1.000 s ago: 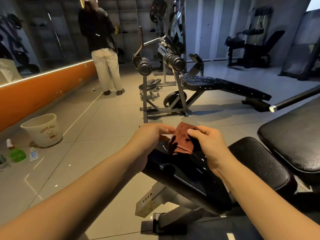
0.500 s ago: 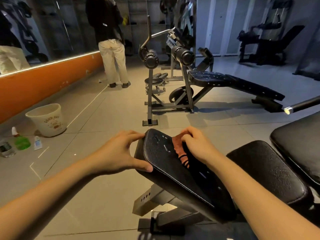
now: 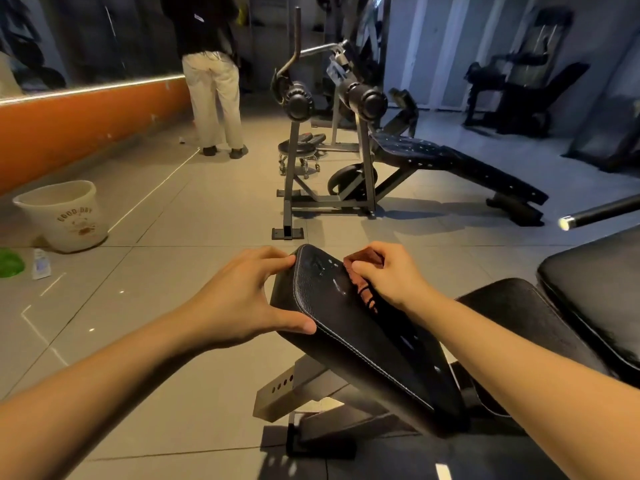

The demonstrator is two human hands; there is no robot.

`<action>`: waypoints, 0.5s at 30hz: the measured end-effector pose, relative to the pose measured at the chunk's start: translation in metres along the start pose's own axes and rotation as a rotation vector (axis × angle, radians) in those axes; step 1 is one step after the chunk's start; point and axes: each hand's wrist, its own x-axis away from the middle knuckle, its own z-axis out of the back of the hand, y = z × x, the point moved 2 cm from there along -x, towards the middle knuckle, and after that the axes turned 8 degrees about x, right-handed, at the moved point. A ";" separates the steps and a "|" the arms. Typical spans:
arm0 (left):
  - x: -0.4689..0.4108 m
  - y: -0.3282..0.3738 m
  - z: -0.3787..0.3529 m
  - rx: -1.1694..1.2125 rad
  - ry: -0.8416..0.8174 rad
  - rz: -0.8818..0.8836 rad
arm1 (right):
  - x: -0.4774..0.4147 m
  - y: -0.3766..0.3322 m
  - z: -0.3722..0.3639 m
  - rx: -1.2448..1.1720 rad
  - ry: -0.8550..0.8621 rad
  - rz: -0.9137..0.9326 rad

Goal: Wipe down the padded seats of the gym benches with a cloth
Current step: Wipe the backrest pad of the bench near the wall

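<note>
Head: tilted black padded seat (image 3: pixel 346 327), cloth (image 3: pixel 360 285) atop; grey tiled floor (image 3: pixel 194 216).

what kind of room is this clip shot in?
Most likely a gym: a padded bench seat up close, a black decline bench with roller pads on a steel frame, and another exercise machine by the far wall.

A white plastic bucket (image 3: pixel 74 223) on the gym's tiled floor carries the only legible wording in view: "GOOD DAY", printed in dark capitals arched across its side above a small brownish emblem too small to make out. A white tube (image 3: pixel 41 264) lying beside it bears a bluish label that cannot be read, as does a small white mark on a bystander's black top (image 3: pixel 204 26).
</note>
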 end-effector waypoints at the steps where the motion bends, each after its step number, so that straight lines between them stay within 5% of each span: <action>1: -0.001 -0.002 -0.001 -0.001 0.000 -0.001 | -0.001 -0.001 -0.003 -0.017 0.019 -0.002; 9: -0.001 -0.016 -0.002 0.041 0.032 -0.078 | 0.052 -0.036 -0.004 0.085 -0.077 0.504; 15: 0.000 -0.017 -0.003 0.069 0.047 -0.072 | -0.013 -0.013 -0.004 0.137 0.043 0.244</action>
